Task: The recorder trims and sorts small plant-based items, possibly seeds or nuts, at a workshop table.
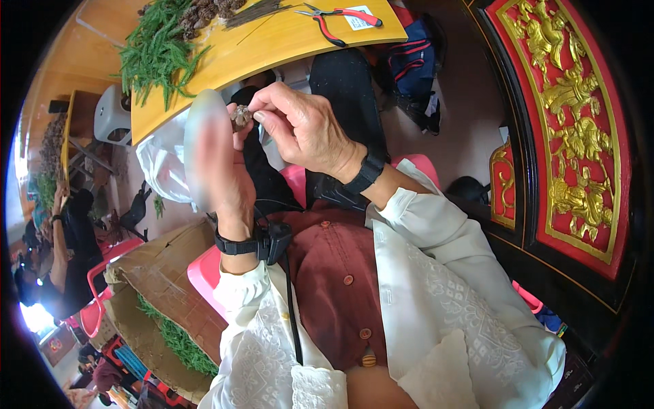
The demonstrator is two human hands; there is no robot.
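A small brown pine cone (241, 117) is held up in front of me at the fingers of my left hand (230, 174). A pale blurred oval covers much of that hand, so its grip shows only in part. My right hand (310, 133) comes in from the right, thumb and forefinger pinched together at the cone's edge. Whatever thin thing may be between those two fingertips is too small to make out. Both hands are above my lap, just short of the yellow table (252, 58).
Green artificial pine sprigs (160, 58), several pine cones (204, 15), thin dark wires (255, 12) and red-and-black pliers (337, 20) lie on the table. At left stands a cardboard box (163, 266) with greenery inside. A carved red-and-gold panel (572, 123) rises at right. Another person (68, 238) sits far left.
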